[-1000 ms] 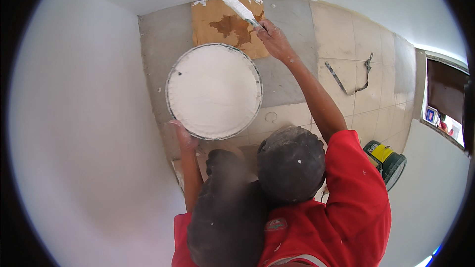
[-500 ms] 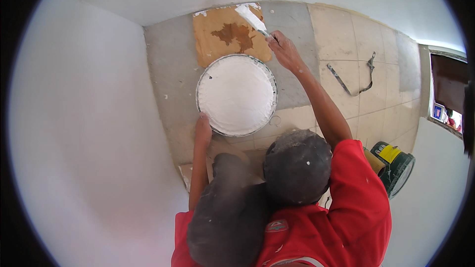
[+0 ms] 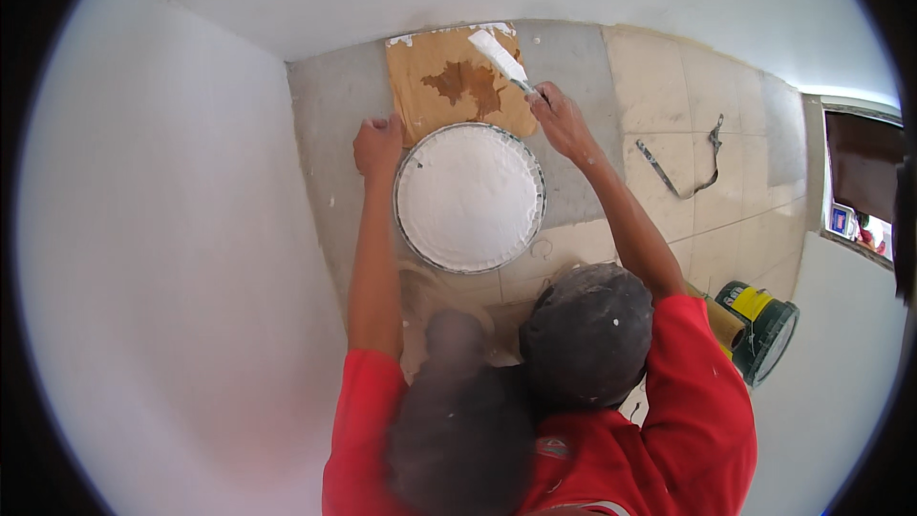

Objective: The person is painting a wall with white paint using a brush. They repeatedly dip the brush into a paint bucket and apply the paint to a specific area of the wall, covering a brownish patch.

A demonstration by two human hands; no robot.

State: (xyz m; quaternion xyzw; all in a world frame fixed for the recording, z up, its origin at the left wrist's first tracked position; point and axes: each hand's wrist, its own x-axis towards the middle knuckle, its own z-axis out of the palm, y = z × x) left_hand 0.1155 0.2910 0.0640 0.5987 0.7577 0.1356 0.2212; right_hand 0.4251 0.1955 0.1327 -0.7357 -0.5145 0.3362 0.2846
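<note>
My right hand (image 3: 564, 120) is closed round the handle of a putty knife (image 3: 499, 55), its blade coated in white paste and held over a brown cardboard sheet (image 3: 415, 76) with a dark stain. My left hand (image 3: 379, 144) is at the cardboard's left edge with its fingers curled; whether they grip that edge is hidden. Just nearer than the cardboard stands a round bucket (image 3: 544, 196) filled almost to the rim with smooth white paste (image 3: 470, 199). A small dark speck sits on the paste near the rim's upper left.
White walls rise at the left (image 3: 172, 229) and far side. A dark strap (image 3: 683, 193) lies on the beige floor tiles (image 3: 650, 86) at right. Nearer stands a dark green bucket (image 3: 769, 325) with a yellow band, beside a tan roll (image 3: 723, 323). A capped head (image 3: 587, 334) fills the lower middle.
My left hand has left the paste bucket's near left rim and moved forward to the cardboard's left edge. The putty knife stays over the cardboard. The whole view has shifted slightly.
</note>
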